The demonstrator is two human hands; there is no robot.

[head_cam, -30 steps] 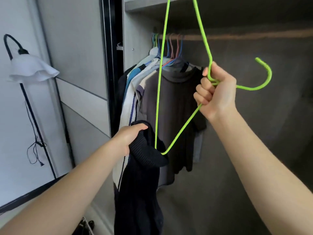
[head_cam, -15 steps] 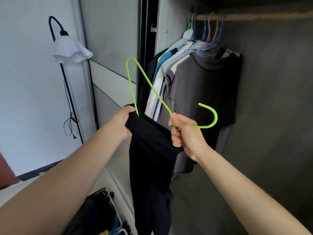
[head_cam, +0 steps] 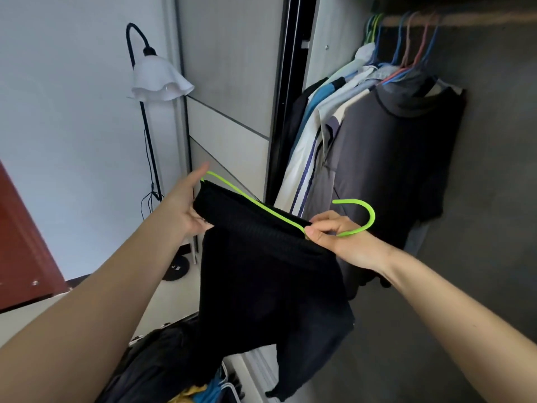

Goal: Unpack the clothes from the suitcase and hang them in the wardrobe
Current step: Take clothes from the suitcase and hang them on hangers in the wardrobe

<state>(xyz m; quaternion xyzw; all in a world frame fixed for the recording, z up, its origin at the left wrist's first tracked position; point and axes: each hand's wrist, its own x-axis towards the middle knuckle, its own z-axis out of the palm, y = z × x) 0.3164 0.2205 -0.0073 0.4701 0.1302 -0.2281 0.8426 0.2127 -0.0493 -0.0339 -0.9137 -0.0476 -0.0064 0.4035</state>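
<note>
No text, brand, number or sign can be read anywhere. A small pale label [head_cam: 175,267] is seen on the lamp base [head_cam: 183,260], but it is too small to be made out.
</note>
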